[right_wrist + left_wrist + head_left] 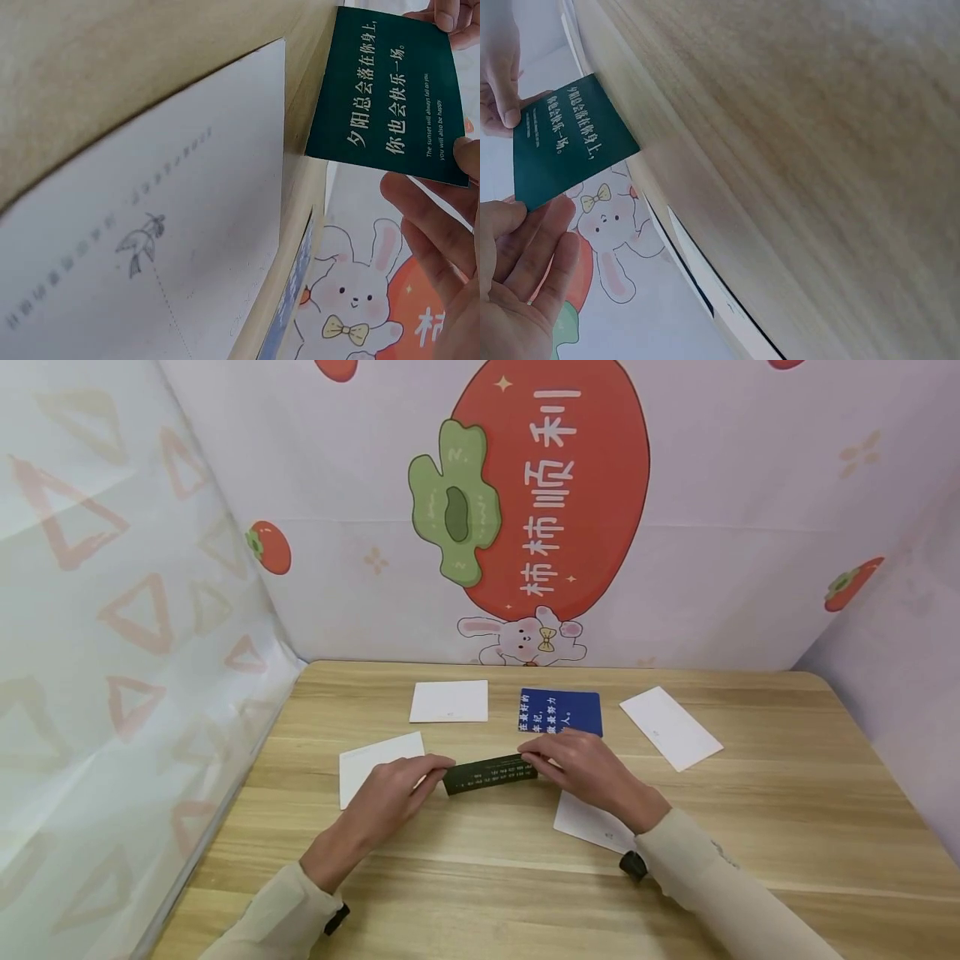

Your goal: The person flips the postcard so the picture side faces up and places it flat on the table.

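Note:
A dark green card (pixel 491 776) with lines of white writing is held up over the middle of the table, tilted steeply in the head view. My left hand (pixel 393 788) pinches its left upper corner between thumb and fingers. At the opposite upper corner, my right hand (pixel 592 770) pinches it the same way. In the right wrist view the card (pixel 390 97) shows its printed face, with large Chinese characters and small English text. The left wrist view has the card (pixel 570 146) between both hands, its lower edge close over the wood.
On the wooden table (pixel 465 893) lie white cards at back left (pixel 449 702), left (pixel 375 764) and right (pixel 671 728). Another white card (pixel 592 821) is partly under my right forearm. A blue card (pixel 561 712) lies at the back. Printed cloth walls (pixel 360 593) stand behind and beside.

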{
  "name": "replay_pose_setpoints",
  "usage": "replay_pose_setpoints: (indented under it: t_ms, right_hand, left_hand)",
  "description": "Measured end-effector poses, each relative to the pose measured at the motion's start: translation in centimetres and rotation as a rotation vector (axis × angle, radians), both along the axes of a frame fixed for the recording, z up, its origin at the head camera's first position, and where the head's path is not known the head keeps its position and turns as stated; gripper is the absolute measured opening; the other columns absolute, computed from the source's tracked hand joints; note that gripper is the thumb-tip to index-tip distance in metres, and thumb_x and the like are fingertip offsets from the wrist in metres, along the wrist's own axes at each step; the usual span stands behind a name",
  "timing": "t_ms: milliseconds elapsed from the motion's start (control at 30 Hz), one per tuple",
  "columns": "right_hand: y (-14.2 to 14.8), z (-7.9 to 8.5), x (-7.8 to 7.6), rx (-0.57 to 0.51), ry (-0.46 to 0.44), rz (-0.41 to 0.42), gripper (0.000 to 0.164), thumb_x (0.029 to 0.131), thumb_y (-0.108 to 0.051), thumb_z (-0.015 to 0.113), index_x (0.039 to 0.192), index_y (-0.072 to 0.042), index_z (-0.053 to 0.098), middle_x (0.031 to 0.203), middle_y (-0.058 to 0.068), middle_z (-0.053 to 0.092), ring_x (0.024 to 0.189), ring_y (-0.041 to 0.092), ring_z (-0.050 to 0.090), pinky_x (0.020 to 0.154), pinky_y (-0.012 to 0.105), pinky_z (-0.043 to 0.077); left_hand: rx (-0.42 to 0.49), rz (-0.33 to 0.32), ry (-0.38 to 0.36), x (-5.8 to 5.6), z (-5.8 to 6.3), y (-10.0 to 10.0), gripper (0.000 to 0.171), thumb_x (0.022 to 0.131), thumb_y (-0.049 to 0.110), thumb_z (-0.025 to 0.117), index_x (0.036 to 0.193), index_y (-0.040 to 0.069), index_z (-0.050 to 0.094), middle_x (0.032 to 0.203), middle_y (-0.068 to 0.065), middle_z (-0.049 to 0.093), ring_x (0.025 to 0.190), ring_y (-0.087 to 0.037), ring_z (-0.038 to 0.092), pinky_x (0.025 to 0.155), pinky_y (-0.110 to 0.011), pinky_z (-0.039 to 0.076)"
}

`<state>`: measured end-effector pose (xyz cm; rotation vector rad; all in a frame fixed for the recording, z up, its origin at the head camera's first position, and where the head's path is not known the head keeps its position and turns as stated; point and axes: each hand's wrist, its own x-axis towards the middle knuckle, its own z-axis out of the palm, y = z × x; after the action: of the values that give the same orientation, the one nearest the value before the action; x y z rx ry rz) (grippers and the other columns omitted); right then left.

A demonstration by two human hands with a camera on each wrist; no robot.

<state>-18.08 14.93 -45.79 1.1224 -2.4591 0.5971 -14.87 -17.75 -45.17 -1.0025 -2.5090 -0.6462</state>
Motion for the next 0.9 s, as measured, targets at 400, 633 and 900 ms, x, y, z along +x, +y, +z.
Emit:
replay_pose_setpoints:
  t_ms: [400, 633, 900]
  right_hand:
    - [-0.1, 0.2, -0.1, 0.113, -0.004, -0.061, 0.034, 0.101, -0.015, 0.079, 0.135, -0.015, 0.076, 0.126, 0.003, 0.082, 0.102, 0.02, 0.081, 0.085, 0.038, 0.067]
    - [-0.1, -0.2, -0.1, 0.168, 0.028, -0.088, 0.045, 0.099, -0.015, 0.08, 0.143, -0.015, 0.07, 0.127, 0.007, 0.081, 0.1, 0.023, 0.079, 0.081, 0.038, 0.066]
    - [0.0, -0.7, -0.2, 0.218, 0.046, -0.085, 0.056, 0.098, -0.016, 0.082, 0.151, -0.015, 0.062, 0.133, 0.007, 0.077, 0.106, 0.024, 0.078, 0.087, 0.04, 0.066]
  left_hand:
    - [0.021, 0.081, -0.039, -0.2, -0.4, 0.4, 0.033, 0.096, -0.002, 0.08, 0.126, 0.01, 0.075, 0.115, -0.003, 0.083, 0.102, -0.014, 0.08, 0.087, -0.033, 0.068]
    - [-0.022, 0.138, -0.079, -0.1, -0.6, 0.7, 0.042, 0.095, -0.001, 0.082, 0.133, 0.013, 0.073, 0.118, -0.001, 0.082, 0.095, -0.012, 0.079, 0.081, -0.033, 0.067]
    - [-0.061, 0.183, -0.126, -0.1, -1.1, 0.7, 0.058, 0.092, 0.005, 0.088, 0.144, 0.016, 0.066, 0.111, 0.002, 0.082, 0.09, -0.01, 0.077, 0.076, -0.033, 0.065]
